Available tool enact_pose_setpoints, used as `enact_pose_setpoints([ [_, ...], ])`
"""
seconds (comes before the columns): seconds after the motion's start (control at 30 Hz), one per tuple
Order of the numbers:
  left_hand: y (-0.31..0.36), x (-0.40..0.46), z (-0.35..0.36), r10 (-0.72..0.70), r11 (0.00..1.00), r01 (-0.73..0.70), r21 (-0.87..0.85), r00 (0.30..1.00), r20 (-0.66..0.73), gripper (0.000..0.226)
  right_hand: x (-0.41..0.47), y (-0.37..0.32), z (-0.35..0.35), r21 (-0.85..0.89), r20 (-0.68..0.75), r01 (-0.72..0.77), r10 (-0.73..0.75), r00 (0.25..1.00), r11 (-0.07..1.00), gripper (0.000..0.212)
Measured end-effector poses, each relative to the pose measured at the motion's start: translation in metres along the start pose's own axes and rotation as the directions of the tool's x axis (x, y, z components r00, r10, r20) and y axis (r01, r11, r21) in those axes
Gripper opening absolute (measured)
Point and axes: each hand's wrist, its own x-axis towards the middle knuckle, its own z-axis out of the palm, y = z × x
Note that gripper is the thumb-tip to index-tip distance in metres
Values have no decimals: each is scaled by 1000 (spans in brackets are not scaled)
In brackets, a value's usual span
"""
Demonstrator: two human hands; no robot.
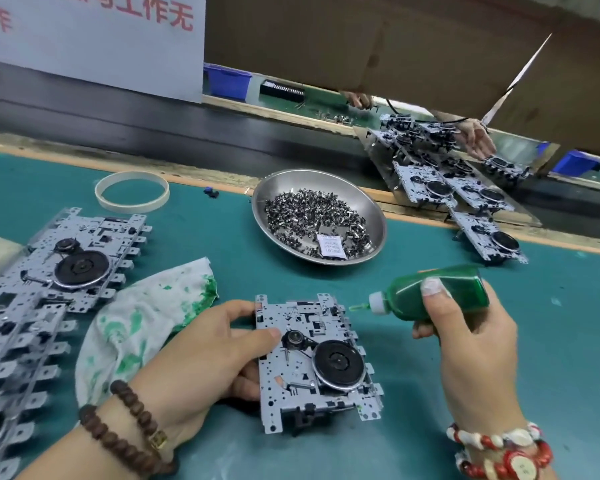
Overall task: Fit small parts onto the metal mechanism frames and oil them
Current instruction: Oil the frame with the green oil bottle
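Left hand (pixel 201 355) grips frame (pixel 312 362), right hand (pixel 465 327) holds green bottle (pixel 440 292).
Frame lies flat on teal mat (pixel 551 341), thumb on top near small pulley (pixel 294 337), fingers curled under left edge. Bottle lies sideways, nozzle (pixel 359 307) pointing at frame's upper right corner, tip just off it. Frame stack (pixel 49 289) at left, stained rag (pixel 142 317) between. Bowl (pixel 374 216) of small parts (pixel 312 220) behind.

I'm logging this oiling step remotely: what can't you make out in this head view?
- Oil level in the bottle: right hand covers part of it.
- Frame's left edge and underside: hidden by the left hand.
- Print on the packet in the bowl: too small.
- Frame stack: cut off by the left edge.
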Motion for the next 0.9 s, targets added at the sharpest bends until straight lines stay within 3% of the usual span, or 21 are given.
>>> enact_pose_setpoints([
  [0.9,0,-1,2,12,1000,-12,-27,1000,12,16,-2,0,3,-57,19,72,-71,997,996,13],
])
